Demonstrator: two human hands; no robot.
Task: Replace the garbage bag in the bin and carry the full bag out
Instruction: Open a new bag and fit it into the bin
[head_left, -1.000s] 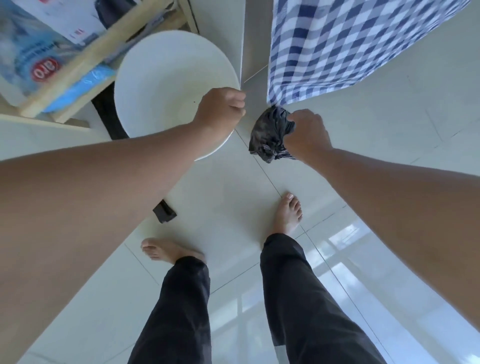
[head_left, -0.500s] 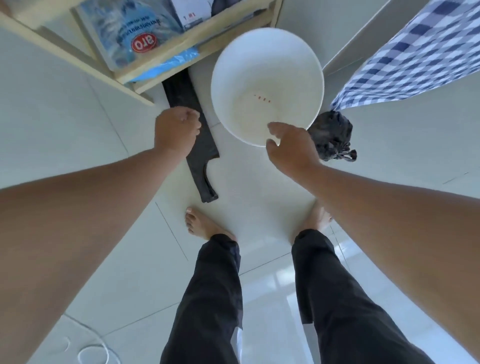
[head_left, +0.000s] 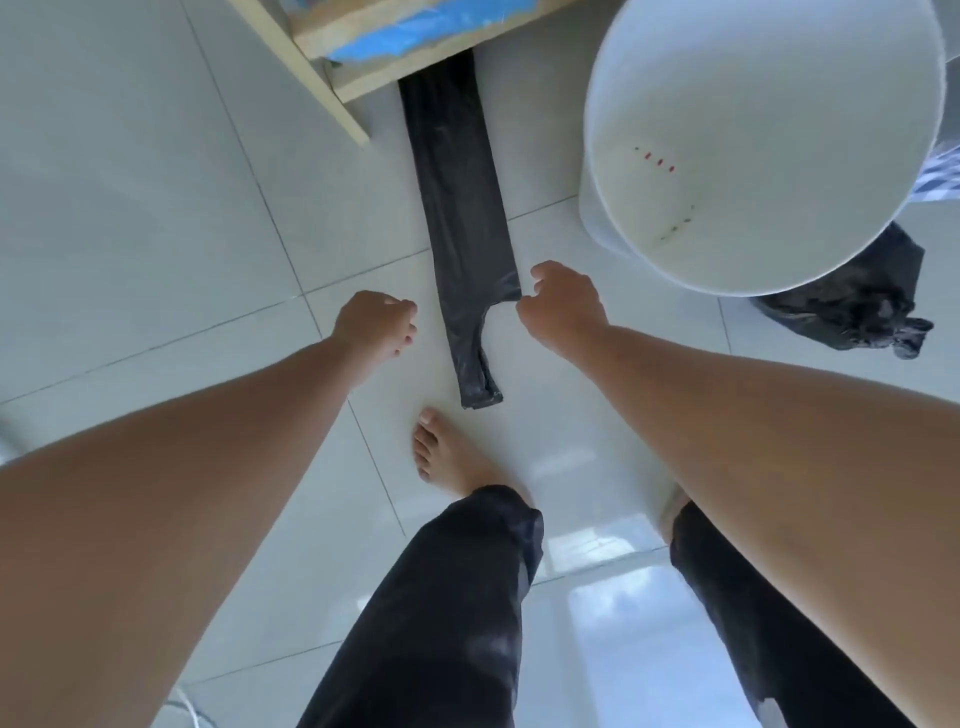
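A flat, folded black garbage bag (head_left: 462, 208) lies lengthwise on the white tiles, one end under the wooden shelf. My right hand (head_left: 563, 306) is at its right edge near the handle cut-out, thumb and fingers pinching the plastic. My left hand (head_left: 376, 325) hovers just left of the bag with fingers curled, holding nothing. The white bin (head_left: 753, 140) stands empty at the upper right. The full black bag (head_left: 857, 296), tied at the top, sits on the floor behind the bin's right side, partly hidden by it.
A wooden shelf (head_left: 332, 88) with a blue packet (head_left: 415, 31) stands at the top left. My bare left foot (head_left: 447, 457) is just below the folded bag's end. A checked cloth (head_left: 940, 176) shows at the right edge. A white cable (head_left: 192, 712) lies bottom left.
Both hands have left the bin and the full bag and moved down to the folded bag on the floor. My right hand now pinches its edge. The view has tilted down and closer.
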